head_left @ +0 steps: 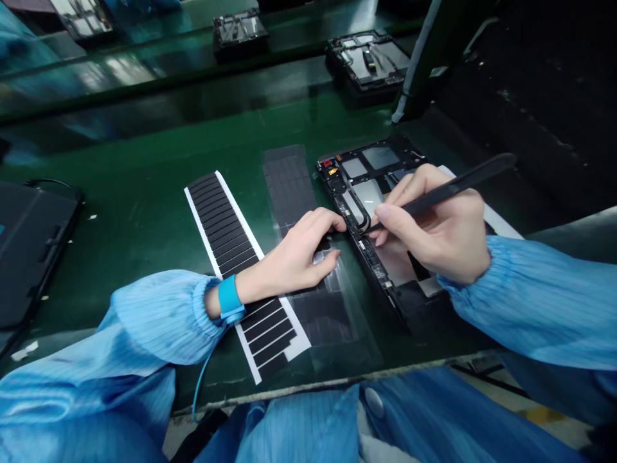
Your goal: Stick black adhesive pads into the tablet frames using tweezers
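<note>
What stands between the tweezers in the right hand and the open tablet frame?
Nothing visible does: the tips of the black tweezers held in the right hand sit directly over the tablet frame, beside a looped black cable. The left hand lies just left of them, not between.

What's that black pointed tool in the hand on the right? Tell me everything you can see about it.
It's a pair of slim black tweezers with a matte finish, long and tapering to a fine tip. The right hand pinches them between thumb and fingers, and the rear end sticks out past the knuckles. They lie tilted, tip down over the edge of an opened tablet-like device. Whether the tip touches anything there is hard to tell.
</note>
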Motion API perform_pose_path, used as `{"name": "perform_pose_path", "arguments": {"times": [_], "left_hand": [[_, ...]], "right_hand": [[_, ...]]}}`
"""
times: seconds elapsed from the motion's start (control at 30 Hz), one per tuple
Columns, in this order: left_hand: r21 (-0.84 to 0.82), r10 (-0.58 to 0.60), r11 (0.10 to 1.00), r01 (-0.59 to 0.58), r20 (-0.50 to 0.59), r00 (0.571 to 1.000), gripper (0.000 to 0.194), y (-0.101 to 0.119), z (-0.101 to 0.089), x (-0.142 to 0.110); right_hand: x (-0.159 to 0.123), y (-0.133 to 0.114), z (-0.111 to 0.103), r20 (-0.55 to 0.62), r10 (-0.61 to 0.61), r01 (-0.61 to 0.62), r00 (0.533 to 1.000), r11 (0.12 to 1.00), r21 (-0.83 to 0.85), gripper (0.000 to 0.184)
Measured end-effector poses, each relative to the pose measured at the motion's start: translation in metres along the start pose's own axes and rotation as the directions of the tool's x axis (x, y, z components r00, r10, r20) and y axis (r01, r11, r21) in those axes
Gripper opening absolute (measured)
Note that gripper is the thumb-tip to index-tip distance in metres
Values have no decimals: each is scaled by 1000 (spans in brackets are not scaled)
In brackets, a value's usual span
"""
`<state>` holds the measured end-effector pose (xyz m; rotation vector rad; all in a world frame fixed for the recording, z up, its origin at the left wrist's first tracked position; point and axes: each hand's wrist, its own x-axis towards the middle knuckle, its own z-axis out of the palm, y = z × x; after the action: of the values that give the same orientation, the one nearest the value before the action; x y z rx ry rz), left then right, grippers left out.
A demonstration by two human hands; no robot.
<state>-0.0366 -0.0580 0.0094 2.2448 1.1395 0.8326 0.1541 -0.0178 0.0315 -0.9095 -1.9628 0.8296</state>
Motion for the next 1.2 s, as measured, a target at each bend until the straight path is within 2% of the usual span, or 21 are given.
{"name": "perform_pose_path", "arguments": {"times": [0.27, 0.37, 0.5, 0.63, 0.8, 0.9, 1.03, 1.13, 1.2], "left_hand": [[3, 1, 1000, -1, 2, 1000, 25, -1, 0, 0], [11, 15, 1000, -15, 7, 1000, 29, 0, 0, 0], [22, 43, 999, -44, 49, 998, 38, 2, -1, 0], [39, 37, 998, -40, 78, 996, 37, 2, -2, 1], [41, 20, 999, -24, 84, 996, 34, 3, -2, 0], [35, 20, 999, -23, 82, 996, 33, 3, -2, 0], [43, 31, 998, -35, 80, 996, 33, 1, -3, 1], [128, 41, 990, -53, 91, 995, 33, 2, -3, 0], [302, 47, 950, -79, 110, 993, 32, 7, 0, 0]], "right_hand": [[2, 0, 0, -8, 0, 0, 1000, 1000, 1, 22], [2, 0, -1, 25, -8, 8, 1000, 1000, 6, 25], [2, 1, -1, 52, -33, 34, 998, 999, -22, 23], [0, 2, -1, 60, -59, 64, 996, 995, -78, 22], [-2, 1, -2, 24, -81, 82, 996, 996, -22, 18], [-1, 3, -2, 51, -116, 118, 992, 993, -26, 16], [0, 9, 2, 6, -234, 234, 972, 969, -79, 16], [0, 13, 5, 17, -304, 304, 953, 946, -112, 15], [-1, 13, 4, 5, -326, 325, 945, 940, -100, 15]]}}
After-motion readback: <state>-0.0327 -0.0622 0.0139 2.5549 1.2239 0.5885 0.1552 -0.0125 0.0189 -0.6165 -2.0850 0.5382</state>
